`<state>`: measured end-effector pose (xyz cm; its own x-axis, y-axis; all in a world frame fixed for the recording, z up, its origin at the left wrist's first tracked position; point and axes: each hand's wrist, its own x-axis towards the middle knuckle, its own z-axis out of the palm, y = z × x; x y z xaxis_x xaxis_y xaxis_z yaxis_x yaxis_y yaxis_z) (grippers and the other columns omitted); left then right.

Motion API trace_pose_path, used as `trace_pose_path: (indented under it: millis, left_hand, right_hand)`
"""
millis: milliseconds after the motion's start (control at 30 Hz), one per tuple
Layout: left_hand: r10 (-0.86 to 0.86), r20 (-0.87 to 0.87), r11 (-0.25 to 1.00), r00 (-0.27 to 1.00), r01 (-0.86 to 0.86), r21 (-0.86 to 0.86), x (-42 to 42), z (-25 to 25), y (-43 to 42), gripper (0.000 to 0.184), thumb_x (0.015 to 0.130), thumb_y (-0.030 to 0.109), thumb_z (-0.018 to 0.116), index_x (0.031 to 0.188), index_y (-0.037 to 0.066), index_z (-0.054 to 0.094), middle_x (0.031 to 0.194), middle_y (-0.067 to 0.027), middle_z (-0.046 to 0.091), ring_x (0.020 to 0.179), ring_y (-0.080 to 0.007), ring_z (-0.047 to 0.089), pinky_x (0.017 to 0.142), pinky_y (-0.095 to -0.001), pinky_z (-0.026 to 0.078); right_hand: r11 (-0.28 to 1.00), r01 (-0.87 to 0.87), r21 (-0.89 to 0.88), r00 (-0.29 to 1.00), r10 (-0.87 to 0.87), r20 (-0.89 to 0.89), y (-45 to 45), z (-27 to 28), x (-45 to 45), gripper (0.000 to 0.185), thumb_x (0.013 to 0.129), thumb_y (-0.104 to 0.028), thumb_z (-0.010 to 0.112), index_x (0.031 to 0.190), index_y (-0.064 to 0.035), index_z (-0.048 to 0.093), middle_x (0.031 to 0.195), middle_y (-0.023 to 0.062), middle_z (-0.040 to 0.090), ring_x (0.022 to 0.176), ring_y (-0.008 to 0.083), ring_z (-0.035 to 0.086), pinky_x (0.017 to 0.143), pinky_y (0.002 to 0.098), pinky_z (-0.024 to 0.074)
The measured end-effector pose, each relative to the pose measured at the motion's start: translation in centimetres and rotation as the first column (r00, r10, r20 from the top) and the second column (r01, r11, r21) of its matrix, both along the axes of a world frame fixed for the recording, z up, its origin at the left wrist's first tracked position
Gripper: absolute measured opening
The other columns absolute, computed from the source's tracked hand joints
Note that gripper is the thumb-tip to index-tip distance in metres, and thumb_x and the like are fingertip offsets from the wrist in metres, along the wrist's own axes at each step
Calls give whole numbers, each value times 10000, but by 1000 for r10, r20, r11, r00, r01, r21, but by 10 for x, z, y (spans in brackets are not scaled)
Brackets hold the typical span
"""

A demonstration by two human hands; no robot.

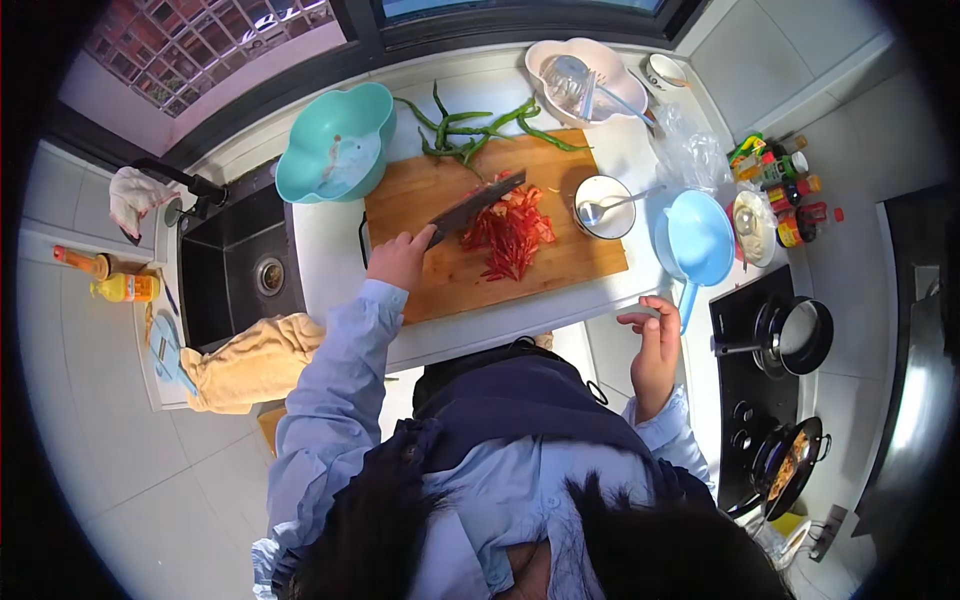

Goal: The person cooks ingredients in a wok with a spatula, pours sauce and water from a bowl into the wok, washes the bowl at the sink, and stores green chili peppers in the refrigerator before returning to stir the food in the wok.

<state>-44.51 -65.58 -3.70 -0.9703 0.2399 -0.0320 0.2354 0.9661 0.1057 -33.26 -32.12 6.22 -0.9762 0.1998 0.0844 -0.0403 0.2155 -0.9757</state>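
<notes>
My left hand (pixel 397 262) is wrapped round the handle of a dark-bladed kitchen knife (pixel 476 207). The blade lies over the left side of a heap of chopped red peppers (pixel 512 237), and I cannot tell whether it touches them. Under the heap is a wooden cutting board (pixel 440 290). A white bowl (pixel 612 220) with a spoon (pixel 597 213) stands on the board's right edge. My right hand (pixel 655 350) hangs by the counter's front edge, fingers apart and holding nothing. Closest to it is the handle of a light blue plastic ladle or strainer (pixel 697 235).
Whole green chilies (pixel 462 132) lie behind the board, between a teal basin (pixel 340 140) and a pink basin (pixel 575 85). A black sink (pixel 225 285) with a tan towel (pixel 255 365) is at left. Sauce bottles (pixel 790 190) and a stove with pans (pixel 800 335) are at right.
</notes>
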Motion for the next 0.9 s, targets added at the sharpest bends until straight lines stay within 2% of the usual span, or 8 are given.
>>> trace_pose_path:
  millis: [100,233,367,467,667,767,900]
  left_hand:
    - [42,-1,998,999,-42,47,-8,-5,-6,401,777,118,452,1170,201,456,811,-105,560,712,-285,590,598,-400,465]
    - [89,-56,995,995,-86,45,-46,-3,-2,391,785,116,441,1166,206,458,823,-101,566,727,-284,594,601,-403,465]
    - [109,-64,994,992,-109,14,-73,6,5,380,794,110,428,1159,212,462,850,-94,573,752,-281,597,614,-400,464]
    - [56,-17,998,998,-56,-1,-81,0,3,396,797,106,425,1173,225,456,880,-92,577,774,-275,597,633,-395,461]
    - [-21,34,998,999,19,64,-39,-16,1,437,772,121,492,1194,230,451,867,-110,557,765,-299,578,633,-413,463]
    - [-41,51,993,998,35,111,-14,-17,0,451,769,111,489,1199,244,451,855,-112,554,751,-297,576,631,-411,458]
    - [56,-24,994,998,-53,91,8,-13,-3,468,762,106,493,1205,250,450,820,-109,543,710,-296,565,633,-409,451]
  right_hand:
    - [997,-38,61,999,40,-24,-4,2,-4,257,905,-188,357,1090,-22,423,1045,78,500,797,154,584,722,260,383]
    - [990,-77,117,996,81,-29,-5,6,-6,246,888,-119,389,1091,16,418,1029,114,490,813,165,569,739,273,419]
    - [985,-73,156,997,78,-25,-2,6,-5,249,884,-110,385,1093,21,415,1033,122,485,801,170,573,735,273,420]
    - [985,-74,153,997,78,-22,-3,6,-4,251,881,-107,388,1095,22,415,1024,122,491,795,171,575,734,274,421]
    - [988,-75,138,997,75,5,4,-2,-4,252,875,-97,391,1095,23,416,995,120,504,794,170,576,731,271,423]
    - [984,-70,164,998,68,17,4,-6,-6,245,899,-174,363,1085,-29,428,870,74,572,790,125,551,729,246,373]
    - [983,-122,135,992,120,25,4,-13,-16,252,861,-93,436,1092,7,428,977,100,513,797,158,571,723,269,427]
